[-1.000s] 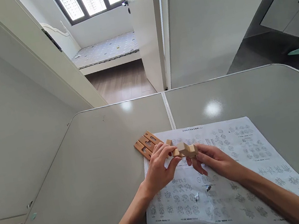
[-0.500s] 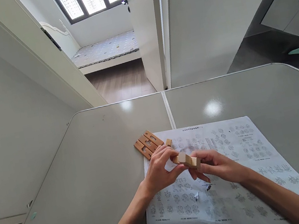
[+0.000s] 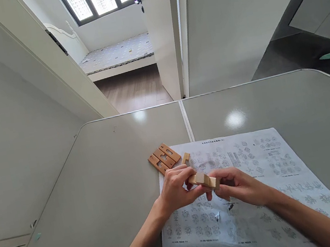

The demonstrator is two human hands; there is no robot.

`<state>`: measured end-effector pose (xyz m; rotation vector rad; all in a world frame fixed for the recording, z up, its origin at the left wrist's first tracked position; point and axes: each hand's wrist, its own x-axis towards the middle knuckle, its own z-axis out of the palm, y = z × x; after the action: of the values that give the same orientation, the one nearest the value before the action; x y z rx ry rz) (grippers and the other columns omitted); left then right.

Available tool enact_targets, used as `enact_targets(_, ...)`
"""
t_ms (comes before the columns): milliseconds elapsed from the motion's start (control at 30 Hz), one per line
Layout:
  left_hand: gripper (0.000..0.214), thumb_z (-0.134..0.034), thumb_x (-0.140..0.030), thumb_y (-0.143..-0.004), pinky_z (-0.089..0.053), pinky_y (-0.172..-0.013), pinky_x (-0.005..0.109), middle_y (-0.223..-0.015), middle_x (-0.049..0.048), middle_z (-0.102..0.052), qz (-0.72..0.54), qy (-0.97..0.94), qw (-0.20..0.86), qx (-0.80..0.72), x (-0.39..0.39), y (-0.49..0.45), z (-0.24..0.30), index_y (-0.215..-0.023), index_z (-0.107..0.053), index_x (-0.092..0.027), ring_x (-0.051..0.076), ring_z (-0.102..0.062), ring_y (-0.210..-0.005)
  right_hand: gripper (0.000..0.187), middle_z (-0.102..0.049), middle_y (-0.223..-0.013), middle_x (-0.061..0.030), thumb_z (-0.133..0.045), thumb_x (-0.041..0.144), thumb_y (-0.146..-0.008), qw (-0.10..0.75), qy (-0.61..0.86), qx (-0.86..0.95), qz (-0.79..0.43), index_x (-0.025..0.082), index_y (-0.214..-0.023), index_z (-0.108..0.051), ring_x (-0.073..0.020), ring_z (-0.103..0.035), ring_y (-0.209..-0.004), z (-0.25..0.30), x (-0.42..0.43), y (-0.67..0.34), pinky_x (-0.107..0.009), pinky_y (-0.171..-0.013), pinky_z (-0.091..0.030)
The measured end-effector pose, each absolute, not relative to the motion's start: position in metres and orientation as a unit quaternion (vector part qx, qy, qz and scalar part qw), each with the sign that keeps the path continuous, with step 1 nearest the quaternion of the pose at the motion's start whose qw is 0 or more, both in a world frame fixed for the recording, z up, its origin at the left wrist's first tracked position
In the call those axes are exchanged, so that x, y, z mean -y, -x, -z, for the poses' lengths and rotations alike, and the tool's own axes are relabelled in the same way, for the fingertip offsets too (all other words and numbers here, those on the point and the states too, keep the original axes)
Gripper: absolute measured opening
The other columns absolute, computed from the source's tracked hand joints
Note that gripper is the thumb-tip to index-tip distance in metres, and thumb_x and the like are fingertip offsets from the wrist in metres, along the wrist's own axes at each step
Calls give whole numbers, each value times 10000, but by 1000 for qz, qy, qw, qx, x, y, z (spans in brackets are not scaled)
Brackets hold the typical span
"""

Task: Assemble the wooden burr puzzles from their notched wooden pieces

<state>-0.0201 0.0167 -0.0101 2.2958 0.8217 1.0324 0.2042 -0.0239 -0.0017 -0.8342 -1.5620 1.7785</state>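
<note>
Between my two hands, above a printed sheet (image 3: 278,188), is a small cluster of pale interlocking wooden puzzle pieces (image 3: 203,179). My left hand (image 3: 178,187) pinches its left end between thumb and fingers. At the right end, the fingers and thumb of my right hand (image 3: 238,185) close on the same cluster. The fingers hide parts of it. Just beyond my left hand lies a loose notched wooden piece (image 3: 185,158), partly covered by that hand. Left of it are flat brown wooden plates (image 3: 164,157) with cut-out slots, side by side at the sheet's corner.
The sheet shows rows of small line drawings and has a torn spot (image 3: 217,216) near its middle. It lies on a grey-white table (image 3: 102,202) with a seam (image 3: 185,120). Past the table's far edge are an open door (image 3: 165,34) and a bed (image 3: 117,55).
Both hands and the wooden cluster have shifted slightly toward me and to the left. More of the loose notched piece shows behind my left hand. My right fingers have drawn in closer.
</note>
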Motion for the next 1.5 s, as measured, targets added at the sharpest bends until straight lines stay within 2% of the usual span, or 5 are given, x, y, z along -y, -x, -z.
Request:
enact_targets(300,563,-676,-553,-939,-243,-474,269,-496,-69,-386,-398,-844,213,-290,-17,17,10,-605,-373,-216,90,-358,-459,451,-529,-643,8,-569,571,-1032,309,316,619,-649,171,-981,-771,-126,-444,-569,4,23,-204,-259,-545,-388)
enact_targets(567,471,-594,-488,-994,-260,-490,295,-511,-49,-426,-377,-863,159,-298,-9,13,13,-629,-479,-213,108,-382,-464,346,-603,-646,12,-713,535,-956,375,434,605,-552,194,-1016,-730,-154,-563,-584,14,26,-201,-272,-578,-446)
enact_targets(833,509,-596,-474,-998,-254,-499,286,-511,-61,-363,-377,-855,166,-314,-11,12,15,-611,-388,-216,107,-342,-476,313,-586,-656,3,-692,511,-972,428,493,657,-377,224,-858,-642,-159,-524,-576,14,33,-193,-275,-542,-445)
enact_targets(1133,567,-584,-473,-1001,-228,-483,287,-499,-68,-302,-385,-847,164,-328,-11,11,12,-599,-273,-222,99,-284,-457,193,-596,-637,12,-651,414,-1005,442,493,679,-317,240,-924,-661,-150,-535,-529,12,38,-189,-256,-497,-445)
enact_targets(1500,583,-589,-473,-1001,-221,-473,274,-472,-74,-295,-382,-849,157,-330,-10,11,13,-599,-255,-216,85,-305,-421,92,-675,-697,5,-685,321,-994,440,498,705,-246,239,-961,-659,-141,-571,-536,16,38,-188,-256,-532,-459)
